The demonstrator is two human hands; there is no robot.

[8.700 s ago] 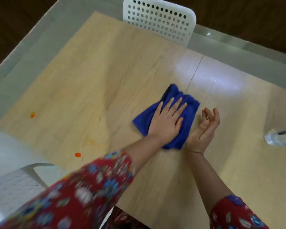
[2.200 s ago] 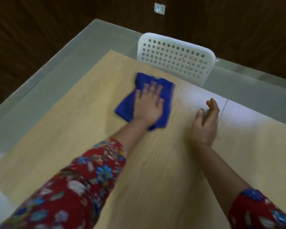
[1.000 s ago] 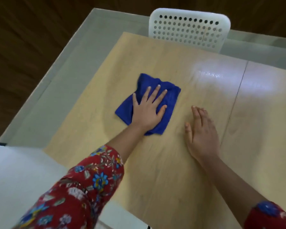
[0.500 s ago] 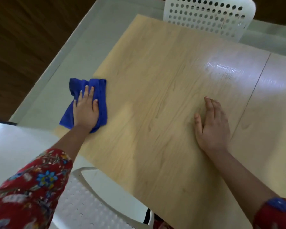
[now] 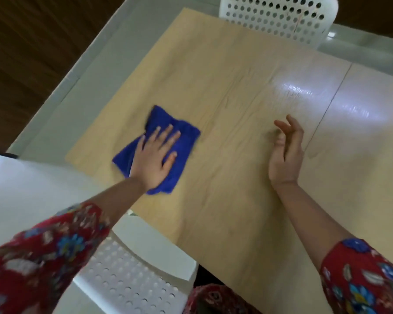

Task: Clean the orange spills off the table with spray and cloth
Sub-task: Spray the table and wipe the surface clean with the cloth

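Blue cloth is pressed flat onto the pale wooden table by the left hand. The fingers are straightened and spread and the thumb is set out to the right. The middle of the cloth is covered by the palm, and nothing is gripped or pinched. The right hand is turned on its edge over the table, well apart from the cloth. Its fingers are relaxed and slightly bent, and nothing is held in it. Whether its edge touches the wood cannot be told.

The cloth is found on the left part of the table, near the left edge and just in from the near-left corner. It is folded to a rough square and set cornerwise, so no clear long axis can be made out. One bunched corner is pointed towards the far side, and its outline is blurred.

Both forearms are clad in red flowered sleeves. A white perforated chair is placed at the far edge of the table, and another chair at the near-left corner. A thin seam is seen running across the tabletop to the right of the right hand
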